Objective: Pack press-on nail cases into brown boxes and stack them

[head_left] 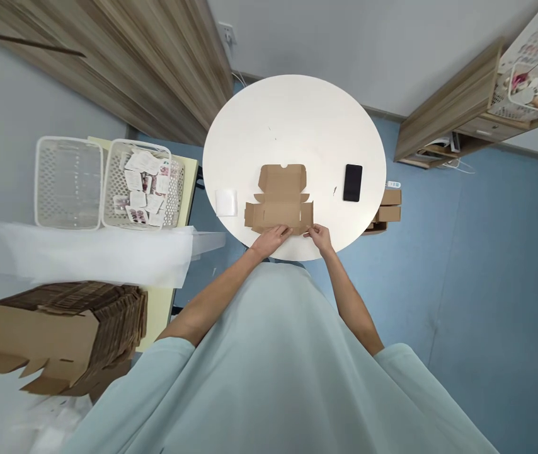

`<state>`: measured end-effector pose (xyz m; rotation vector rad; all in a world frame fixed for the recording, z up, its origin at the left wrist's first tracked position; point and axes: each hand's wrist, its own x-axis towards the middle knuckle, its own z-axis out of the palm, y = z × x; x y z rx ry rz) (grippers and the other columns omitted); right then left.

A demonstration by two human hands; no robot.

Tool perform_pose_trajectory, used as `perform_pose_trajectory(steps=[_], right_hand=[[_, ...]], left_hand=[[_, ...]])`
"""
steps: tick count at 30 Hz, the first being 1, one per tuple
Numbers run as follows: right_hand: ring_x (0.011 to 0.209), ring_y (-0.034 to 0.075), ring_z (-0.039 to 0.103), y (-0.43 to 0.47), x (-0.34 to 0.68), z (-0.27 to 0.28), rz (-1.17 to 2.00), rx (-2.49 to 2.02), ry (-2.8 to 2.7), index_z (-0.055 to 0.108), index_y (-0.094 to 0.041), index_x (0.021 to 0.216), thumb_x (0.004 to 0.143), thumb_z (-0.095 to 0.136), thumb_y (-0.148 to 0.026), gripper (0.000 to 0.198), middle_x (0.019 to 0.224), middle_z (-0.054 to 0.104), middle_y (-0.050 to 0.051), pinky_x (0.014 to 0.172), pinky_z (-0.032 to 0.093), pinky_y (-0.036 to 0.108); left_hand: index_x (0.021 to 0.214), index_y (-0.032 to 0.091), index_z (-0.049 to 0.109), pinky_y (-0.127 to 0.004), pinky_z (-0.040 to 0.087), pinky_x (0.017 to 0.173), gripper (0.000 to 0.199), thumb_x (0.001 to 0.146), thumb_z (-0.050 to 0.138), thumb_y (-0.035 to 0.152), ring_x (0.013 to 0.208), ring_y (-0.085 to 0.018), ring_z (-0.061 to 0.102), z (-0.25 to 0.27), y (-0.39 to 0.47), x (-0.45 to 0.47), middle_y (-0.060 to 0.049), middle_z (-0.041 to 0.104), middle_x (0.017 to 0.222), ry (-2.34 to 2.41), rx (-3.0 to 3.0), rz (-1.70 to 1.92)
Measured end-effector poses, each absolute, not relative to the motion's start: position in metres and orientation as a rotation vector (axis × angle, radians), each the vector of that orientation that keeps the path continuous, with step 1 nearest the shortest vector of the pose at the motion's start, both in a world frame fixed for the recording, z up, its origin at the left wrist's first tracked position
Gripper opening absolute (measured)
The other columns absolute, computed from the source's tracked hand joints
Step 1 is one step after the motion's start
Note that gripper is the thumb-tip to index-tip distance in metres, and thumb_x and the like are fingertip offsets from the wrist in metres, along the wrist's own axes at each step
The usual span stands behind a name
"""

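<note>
A flat, unfolded brown cardboard box (283, 189) lies on the round white table (292, 113), its side flaps spread and its near panel partly raised. My left hand (273, 239) is closed over the near edge of this cardboard, left of its middle. At the near right corner, my right hand (319, 238) pinches a flap between thumb and fingers. The undersides of both hands are hidden.
A stack of white squares (226, 203) and a black phone (353, 183) lie on the table. To the left are a white basket of small packets (146, 189), a basket (68, 183), white sheets (108, 252) and stacked flat boxes (61, 334). Small brown boxes (389, 206) stand right.
</note>
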<state>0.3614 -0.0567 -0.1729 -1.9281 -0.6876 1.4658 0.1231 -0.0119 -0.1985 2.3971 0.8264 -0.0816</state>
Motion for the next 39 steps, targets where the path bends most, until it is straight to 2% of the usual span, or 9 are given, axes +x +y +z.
perform_pose_trajectory(steps=[4,9,14,17,20,23,27,35,39], right_hand=[[0.08,0.019,0.083,-0.059,0.367,-0.182,1.514,-2.009,-0.696,0.068,-0.021,0.084,0.095,0.073,-0.048,0.029,0.085,0.082,0.004,0.083,0.061,0.026],[0.068,0.016,0.081,-0.055,0.387,-0.186,1.551,-2.099,-0.813,0.074,-0.018,0.092,0.094,0.071,-0.026,0.009,0.092,0.084,0.003,0.084,0.06,0.025],[0.069,0.015,0.079,-0.033,0.421,-0.185,1.51,-2.205,-1.057,0.079,-0.015,0.107,0.092,0.073,-0.02,0.016,0.107,0.086,0.006,0.09,0.061,0.028],[0.076,0.016,0.078,-0.006,0.447,-0.185,1.265,-2.227,-1.143,0.079,-0.013,0.12,0.098,0.063,-0.017,0.027,0.128,0.084,0.012,0.098,0.061,0.03],[0.095,0.022,0.08,0.029,0.474,-0.188,0.989,-2.224,-1.209,0.076,-0.01,0.132,0.1,0.055,-0.016,0.039,0.139,0.08,0.018,0.107,0.06,0.036],[0.12,0.03,0.077,0.064,0.499,-0.194,0.79,-2.273,-1.21,0.075,-0.008,0.136,0.102,0.051,-0.018,0.043,0.139,0.077,0.023,0.117,0.057,0.044],[0.142,0.032,0.067,0.097,0.52,-0.203,0.676,-2.298,-1.197,0.076,-0.013,0.134,0.101,0.047,-0.017,0.044,0.151,0.072,0.021,0.128,0.049,0.05],[0.147,0.033,0.063,0.104,0.526,-0.221,0.736,-2.416,-1.153,0.076,-0.013,0.13,0.097,0.047,-0.017,0.044,0.161,0.065,0.022,0.131,0.045,0.056],[0.153,0.033,0.058,0.095,0.509,-0.218,0.692,-2.353,-1.254,0.073,-0.015,0.133,0.102,0.046,-0.023,0.042,0.16,0.064,0.022,0.131,0.046,0.056]], left_hand=[[0.154,0.019,0.063,-0.042,0.054,0.11,0.058,0.102,0.043,0.002,0.135,-0.029,0.065,-0.208,-0.014,0.129,-0.02,0.066,0.148,0.826,2.386,-0.149],[0.153,0.019,0.063,-0.041,0.053,0.11,0.059,0.1,0.044,0.002,0.137,-0.029,0.063,-0.212,-0.014,0.135,-0.02,0.065,0.151,0.819,2.371,-0.258],[0.153,0.02,0.064,-0.043,0.055,0.108,0.058,0.101,0.045,0.003,0.14,-0.03,0.064,-0.207,-0.005,0.134,-0.019,0.064,0.157,0.876,2.318,-0.375],[0.152,0.018,0.065,-0.044,0.055,0.11,0.056,0.101,0.045,0.005,0.14,-0.03,0.064,-0.205,0.004,0.127,-0.02,0.065,0.158,0.894,2.294,-0.353],[0.151,0.015,0.067,-0.048,0.053,0.118,0.058,0.1,0.043,0.004,0.144,-0.032,0.064,-0.204,0.015,0.115,-0.022,0.063,0.16,0.893,2.265,-0.313],[0.154,0.017,0.067,-0.054,0.053,0.12,0.063,0.097,0.043,0.002,0.147,-0.035,0.064,-0.203,0.027,0.104,-0.023,0.063,0.162,0.932,2.262,-0.33],[0.158,0.019,0.065,-0.052,0.054,0.12,0.069,0.096,0.042,-0.001,0.151,-0.036,0.061,-0.2,0.038,0.093,-0.019,0.059,0.168,1.002,2.283,-0.41],[0.16,0.019,0.061,-0.048,0.055,0.12,0.074,0.094,0.039,-0.006,0.154,-0.032,0.058,-0.195,0.034,0.084,-0.016,0.056,0.172,1.027,2.302,-0.458],[0.158,0.02,0.062,-0.05,0.054,0.122,0.061,0.103,0.042,0.002,0.152,-0.033,0.059,-0.196,0.027,0.082,-0.019,0.057,0.168,1.025,2.265,-0.431]])
